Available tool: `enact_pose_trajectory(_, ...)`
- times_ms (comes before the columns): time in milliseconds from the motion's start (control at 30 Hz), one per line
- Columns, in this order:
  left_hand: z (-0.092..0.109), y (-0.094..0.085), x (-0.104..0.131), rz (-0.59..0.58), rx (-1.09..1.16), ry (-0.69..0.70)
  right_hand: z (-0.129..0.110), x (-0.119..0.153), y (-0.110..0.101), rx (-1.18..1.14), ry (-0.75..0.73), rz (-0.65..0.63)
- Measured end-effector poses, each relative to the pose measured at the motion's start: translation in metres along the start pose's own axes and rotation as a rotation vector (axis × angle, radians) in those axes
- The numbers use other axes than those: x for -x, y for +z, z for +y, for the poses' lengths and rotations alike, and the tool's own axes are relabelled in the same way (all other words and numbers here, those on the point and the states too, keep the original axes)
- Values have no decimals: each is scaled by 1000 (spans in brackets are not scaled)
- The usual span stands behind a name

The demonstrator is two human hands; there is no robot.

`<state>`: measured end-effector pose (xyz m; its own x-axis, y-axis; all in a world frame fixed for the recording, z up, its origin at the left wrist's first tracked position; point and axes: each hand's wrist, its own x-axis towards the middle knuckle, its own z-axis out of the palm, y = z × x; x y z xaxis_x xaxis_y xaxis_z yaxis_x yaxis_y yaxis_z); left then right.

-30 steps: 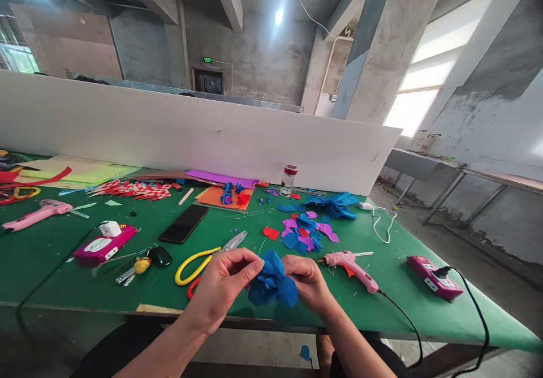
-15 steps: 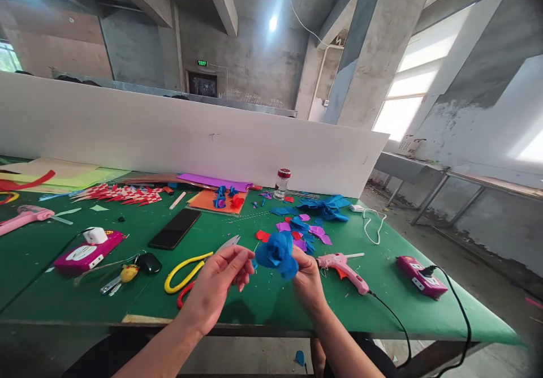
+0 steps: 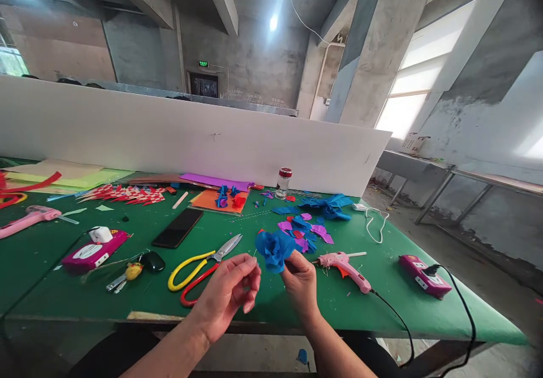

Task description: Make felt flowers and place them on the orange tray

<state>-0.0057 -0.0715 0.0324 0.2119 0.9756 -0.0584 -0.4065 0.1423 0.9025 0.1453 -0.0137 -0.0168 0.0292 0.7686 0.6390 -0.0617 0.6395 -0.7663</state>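
Note:
A blue paper flower (image 3: 275, 250) with ruffled petals is held upright over the table by my right hand (image 3: 303, 284), thumb and fingers pinched at its lower right side. Just left of the flower, apart from it, is my left hand (image 3: 233, 287), thumb and forefinger pressed together and the other fingers curled. A fine pale strand shows at those fingertips, too thin to name. Scissors (image 3: 212, 265) with one yellow and one red handle lie beside my left hand. To the right of my right hand rests a pink glue gun (image 3: 345, 267).
Blue, purple and red paper pieces (image 3: 307, 231) lie beyond the flower, near a red-lidded glass jar (image 3: 283, 184). Leftward are a black phone (image 3: 178, 228), keys (image 3: 131, 273) and a magenta power strip (image 3: 97, 250). Another power strip (image 3: 424, 276) sits right. A white board (image 3: 190, 134) stands behind.
The flower has tilted and moved slightly left and up in my right hand. My left hand has shifted a little down and right, its thumb and forefinger still together.

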Motion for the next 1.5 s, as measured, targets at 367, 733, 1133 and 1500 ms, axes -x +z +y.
enact_pose_trajectory(367,1,-8,9,200,-1094,1124,-2,6,3,265,-135,13)
enact_pose_trajectory(733,4,-10,5,182,-1305,1204,-2,8,4,267,-109,0)
enact_pose_trajectory(1133,6,-11,5,201,-1369,1280,-17,9,7,311,-212,-7)
enact_pose_trajectory(1500,3,-22,3,212,-1568,1481,-18,11,8,289,-174,-17)
